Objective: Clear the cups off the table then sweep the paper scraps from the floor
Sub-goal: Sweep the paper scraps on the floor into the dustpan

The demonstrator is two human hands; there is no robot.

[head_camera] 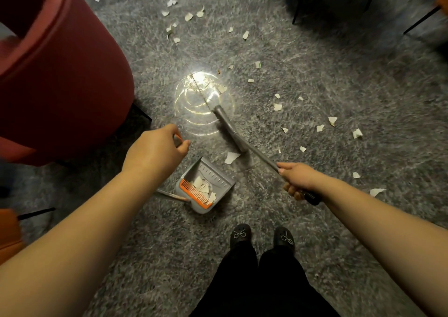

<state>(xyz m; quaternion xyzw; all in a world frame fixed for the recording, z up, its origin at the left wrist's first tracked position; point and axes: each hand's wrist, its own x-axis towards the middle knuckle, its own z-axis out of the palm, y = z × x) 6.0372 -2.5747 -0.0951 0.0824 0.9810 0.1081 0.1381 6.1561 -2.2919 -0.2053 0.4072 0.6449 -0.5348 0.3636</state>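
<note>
Here the left hand [155,150] is curled around the top of the dustpan [206,187] handle, while the right hand [299,180] grips the broom [232,132] by its dark handle end. The broom head rests on the grey floor [315,74] just beyond the pan's mouth, with 1 large scrap [231,157] between them. Paper scraps [201,184] lie inside the pan, and many more are scattered ahead and to the right, beside a red armchair [60,74].

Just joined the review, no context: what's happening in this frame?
A person is sweeping paper scraps off the floor. The right hand grips the broom handle, its head down near a large scrap. The left hand holds the upright handle of the grey dustpan, which already holds a few scraps. Many scraps remain scattered ahead and to the right.
</note>
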